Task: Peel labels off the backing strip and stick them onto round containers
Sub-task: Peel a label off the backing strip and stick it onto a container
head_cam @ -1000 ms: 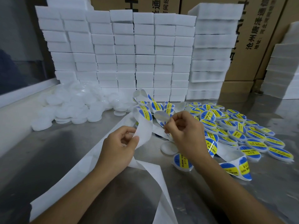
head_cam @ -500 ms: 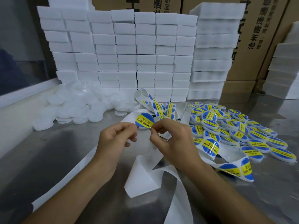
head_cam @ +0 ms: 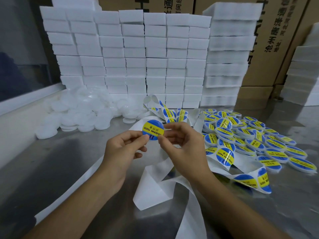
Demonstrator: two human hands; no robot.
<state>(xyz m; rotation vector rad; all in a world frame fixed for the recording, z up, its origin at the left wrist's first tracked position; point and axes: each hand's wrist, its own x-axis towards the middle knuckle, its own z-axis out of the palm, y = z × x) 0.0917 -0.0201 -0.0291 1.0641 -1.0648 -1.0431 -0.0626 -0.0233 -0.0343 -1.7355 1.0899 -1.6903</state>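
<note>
Round blue-and-yellow label is sitting up off the table between both hands, print facing the camera, reading SOLDERING PASTE upside down. Left hand is pinching its lower-left edge with thumb and forefinger; right hand is pinching the right edge, fingers curled. Can't tell from here whether there's already a container behind the label or it's just the bare sticker: the disc hides whatever is behind it.

Step in hand, as I read it: label is off the backing strip and is being lined up or pressed on. The strip is lying slack under the hands, the near length bare white, the run to the right carrying unpeeled labels.

Next move likely calls for:
- if a container is behind it, smoothing from the centre outward so no bubble gets trapped, then dropping it with the labelled containers piled right of the hands
- if not, one hand letting go to fetch a blank from the plain white containers heaped at far left, near the wall
- keeping adhesive side off the fingers and strip

Behind the piles: stacked white foam blocks and cardboard cartons.
</note>
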